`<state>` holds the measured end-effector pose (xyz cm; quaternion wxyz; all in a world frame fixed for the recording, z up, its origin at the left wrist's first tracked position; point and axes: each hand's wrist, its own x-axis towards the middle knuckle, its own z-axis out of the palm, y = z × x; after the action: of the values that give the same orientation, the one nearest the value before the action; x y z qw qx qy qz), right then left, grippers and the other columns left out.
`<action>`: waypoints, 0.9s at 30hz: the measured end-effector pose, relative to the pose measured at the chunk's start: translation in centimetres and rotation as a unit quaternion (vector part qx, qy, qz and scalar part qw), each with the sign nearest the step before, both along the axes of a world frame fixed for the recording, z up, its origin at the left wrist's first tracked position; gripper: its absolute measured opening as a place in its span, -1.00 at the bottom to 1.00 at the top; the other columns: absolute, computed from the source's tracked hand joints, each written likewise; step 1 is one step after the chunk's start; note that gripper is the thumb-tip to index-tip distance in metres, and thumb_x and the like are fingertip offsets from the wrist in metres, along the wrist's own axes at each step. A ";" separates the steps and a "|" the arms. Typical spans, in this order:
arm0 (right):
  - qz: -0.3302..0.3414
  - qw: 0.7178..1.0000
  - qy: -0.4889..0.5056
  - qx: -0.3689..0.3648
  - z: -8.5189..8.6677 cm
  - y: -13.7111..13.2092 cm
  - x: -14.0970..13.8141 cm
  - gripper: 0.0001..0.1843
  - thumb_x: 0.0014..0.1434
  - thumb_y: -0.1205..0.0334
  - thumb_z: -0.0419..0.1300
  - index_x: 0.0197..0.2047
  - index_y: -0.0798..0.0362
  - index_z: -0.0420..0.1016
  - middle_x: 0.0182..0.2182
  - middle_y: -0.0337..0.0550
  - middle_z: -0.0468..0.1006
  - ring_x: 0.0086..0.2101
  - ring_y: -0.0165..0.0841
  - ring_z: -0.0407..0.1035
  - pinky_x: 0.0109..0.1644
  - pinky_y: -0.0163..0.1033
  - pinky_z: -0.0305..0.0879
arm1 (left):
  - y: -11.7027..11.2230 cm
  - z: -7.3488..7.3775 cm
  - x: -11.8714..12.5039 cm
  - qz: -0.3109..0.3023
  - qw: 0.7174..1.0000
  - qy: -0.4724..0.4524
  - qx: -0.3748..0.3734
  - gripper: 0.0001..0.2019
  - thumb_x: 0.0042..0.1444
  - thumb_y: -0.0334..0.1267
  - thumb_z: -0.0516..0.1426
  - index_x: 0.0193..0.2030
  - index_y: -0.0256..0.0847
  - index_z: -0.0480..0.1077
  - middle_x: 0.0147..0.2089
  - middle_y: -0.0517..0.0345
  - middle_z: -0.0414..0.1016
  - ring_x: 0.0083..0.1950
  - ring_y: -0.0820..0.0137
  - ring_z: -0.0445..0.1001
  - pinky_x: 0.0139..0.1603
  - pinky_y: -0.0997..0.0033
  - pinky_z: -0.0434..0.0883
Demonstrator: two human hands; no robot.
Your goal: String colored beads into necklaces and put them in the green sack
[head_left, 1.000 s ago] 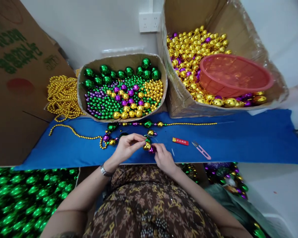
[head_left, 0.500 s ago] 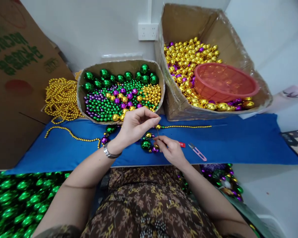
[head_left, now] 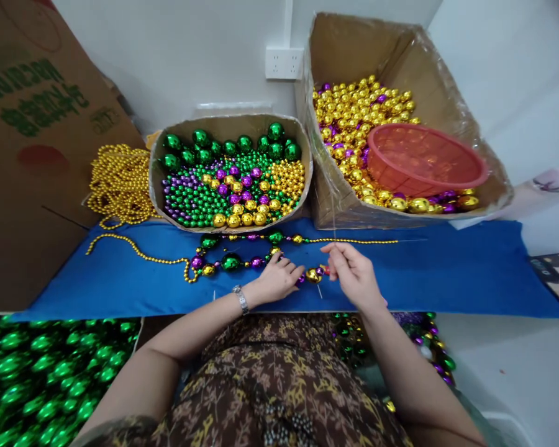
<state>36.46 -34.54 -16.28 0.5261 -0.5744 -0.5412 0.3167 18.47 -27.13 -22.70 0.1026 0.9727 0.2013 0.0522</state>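
My left hand [head_left: 279, 278] rests low over a bead garland, its fingers loosely spread and touching the beads. Beside its fingertips are a gold bead [head_left: 313, 275] and small purple beads. Further right, my right hand [head_left: 354, 273] is closed in a pinch on a thin thread or needle [head_left: 334, 233] that points upward; I cannot tell which. The garland has a large green bead [head_left: 231, 262], a purple bead [head_left: 257, 263] and gold ones. A gold bead chain [head_left: 140, 253] leads off its left end, and another gold chain [head_left: 354, 241] runs right along the back.
A carton of green, purple and gold beads [head_left: 156, 198] stands behind the garland. To its right is a taller carton [head_left: 328, 208] of gold beads with a red basket [head_left: 423, 164]. Gold chains [head_left: 121, 186] are piled left. A phone [head_left: 556, 279] lies at the cloth's right end.
My left hand has let go its raised pinch and come down onto the garland. My right hand has moved right, pinching the thin strand, and some beads have shifted right.
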 end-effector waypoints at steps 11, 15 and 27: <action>-0.219 0.958 0.146 0.114 0.7 0.6 7.3 -0.64 0.16 -0.10 0.21 -0.28 0.06 0.40 -0.66 -0.46 0.17 -0.66 -0.59 0.10 -0.62 -0.48 0.10 | 2.3 -1.5 -6.4 0.066 0.993 0.024 0.095 -0.71 0.27 -0.36 -0.04 0.08 -0.33 0.34 -0.34 -0.08 0.46 -0.25 0.19 0.40 -0.12 0.12 0.35; -0.275 0.934 0.177 0.143 0.7 0.2 8.8 -0.62 0.12 -0.11 0.25 -0.30 0.05 0.37 -0.67 -0.49 0.17 -0.68 -0.60 0.09 -0.64 -0.49 0.07 | 3.3 -1.3 -8.5 0.079 0.991 0.019 0.103 -0.66 0.22 -0.50 -0.06 0.08 -0.29 0.35 -0.32 -0.08 0.47 -0.20 0.17 0.41 -0.04 0.07 0.33; -0.258 0.948 0.075 0.172 2.0 0.8 3.9 -0.69 0.24 -0.02 0.15 -0.20 0.08 0.45 -0.60 -0.37 0.35 -0.62 -0.51 0.26 -0.53 -0.36 0.22 | 1.0 0.6 -8.3 0.051 0.998 -0.023 0.038 -0.56 0.24 -0.10 0.09 0.20 -0.26 0.27 -0.03 -0.14 0.48 0.02 0.15 0.44 0.09 0.07 0.34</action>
<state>40.41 -33.74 -14.28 0.7197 -0.5699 -0.3798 0.1146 10.19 -26.15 -22.09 0.0675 0.9629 0.2463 0.0869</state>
